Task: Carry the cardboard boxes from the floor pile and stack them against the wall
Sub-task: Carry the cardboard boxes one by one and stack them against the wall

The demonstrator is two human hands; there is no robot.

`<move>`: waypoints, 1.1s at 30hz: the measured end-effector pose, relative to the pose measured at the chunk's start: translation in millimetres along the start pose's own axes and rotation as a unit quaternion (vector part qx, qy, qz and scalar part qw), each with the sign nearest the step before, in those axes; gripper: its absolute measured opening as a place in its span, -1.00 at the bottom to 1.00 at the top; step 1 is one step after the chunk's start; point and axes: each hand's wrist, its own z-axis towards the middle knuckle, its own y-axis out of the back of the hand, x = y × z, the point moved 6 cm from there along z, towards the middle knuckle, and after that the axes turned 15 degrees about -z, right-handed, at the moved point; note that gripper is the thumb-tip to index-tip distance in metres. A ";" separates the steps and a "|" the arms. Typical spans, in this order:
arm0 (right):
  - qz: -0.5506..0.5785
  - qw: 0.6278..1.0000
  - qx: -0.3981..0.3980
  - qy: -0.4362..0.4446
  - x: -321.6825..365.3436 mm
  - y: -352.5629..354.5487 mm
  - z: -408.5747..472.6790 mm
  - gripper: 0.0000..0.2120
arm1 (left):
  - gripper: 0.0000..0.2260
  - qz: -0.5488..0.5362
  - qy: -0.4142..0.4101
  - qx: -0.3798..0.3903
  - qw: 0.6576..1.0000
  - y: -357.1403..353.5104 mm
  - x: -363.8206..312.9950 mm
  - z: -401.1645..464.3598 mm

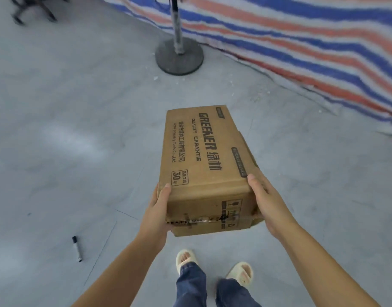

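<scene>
at the far upper left a dark wheeled frame [33, 7] shows blurred at the picture's edge. lower down on the left, a black marker [77, 248] lies on the grey concrete floor [57, 140], well apart from the person. the left hand [156, 209] grips the near left corner of a cardboard box [203, 165], thumb on the top face and fingers curled underneath. the box is held in the air in front of the person, its long side pointing away, printed lettering on the top and torn tape on the near end. below it two feet in pale slippers [215, 265] and blue trouser legs stand on the floor. beyond the box a round black stand base [179, 56] with an upright pole sits on the floor. the right hand [269, 202] clamps the near right side of the box, thumb lying along the top edge. on the right a red, white and blue striped tarp [301, 45] runs along the floor's edge.
</scene>
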 end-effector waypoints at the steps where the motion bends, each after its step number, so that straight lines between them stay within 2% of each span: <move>1: -0.002 1.000 0.005 0.019 25.0 -3.8 -4.3 -0.48 | -0.81 -0.020 -0.013 0.006 1.000 3.9 -20.5 -9.1; 4: -0.010 0.998 0.018 0.061 96.1 -19.9 -12.0 -0.53 | -0.80 -0.063 -0.060 0.008 0.996 17.0 -77.9 -31.6; 8: -0.041 0.989 0.058 0.127 181.2 -56.1 -18.0 -0.83 | -0.82 -0.095 -0.126 -0.007 0.987 42.8 -150.0 -51.5; 9: -0.045 0.987 0.069 0.141 198.2 -67.3 -18.0 -0.79 | -0.82 -0.101 -0.140 -0.014 0.985 49.9 -165.8 -54.0; 11: -0.055 0.983 0.080 0.156 227.0 -89.0 -13.1 -0.56 | -0.80 -0.115 -0.159 -0.035 0.980 63.8 -192.6 -56.6; 13: -0.064 0.980 0.095 0.164 252.4 -107.7 -5.9 -0.48 | -0.81 -0.134 -0.171 -0.059 0.974 75.4 -212.7 -55.3; 16: -0.084 0.973 0.118 0.179 289.4 -130.6 13.2 -0.50 | -0.84 -0.162 -0.175 -0.087 0.967 83.9 -236.8 -44.6; 21: -0.115 0.957 0.169 0.205 359.5 -170.0 51.4 -0.55 | -0.72 -0.217 -0.185 -0.142 0.948 88.7 -285.4 -18.5; 29: -0.191 0.908 0.255 0.272 485.3 -269.7 102.1 -0.75 | -0.82 -0.292 -0.216 -0.250 0.898 127.8 -363.4 22.8; 33: -0.199 0.881 0.314 0.293 528.0 -346.0 100.0 -0.60 | -0.85 -0.335 -0.240 -0.292 0.863 173.1 -391.2 31.8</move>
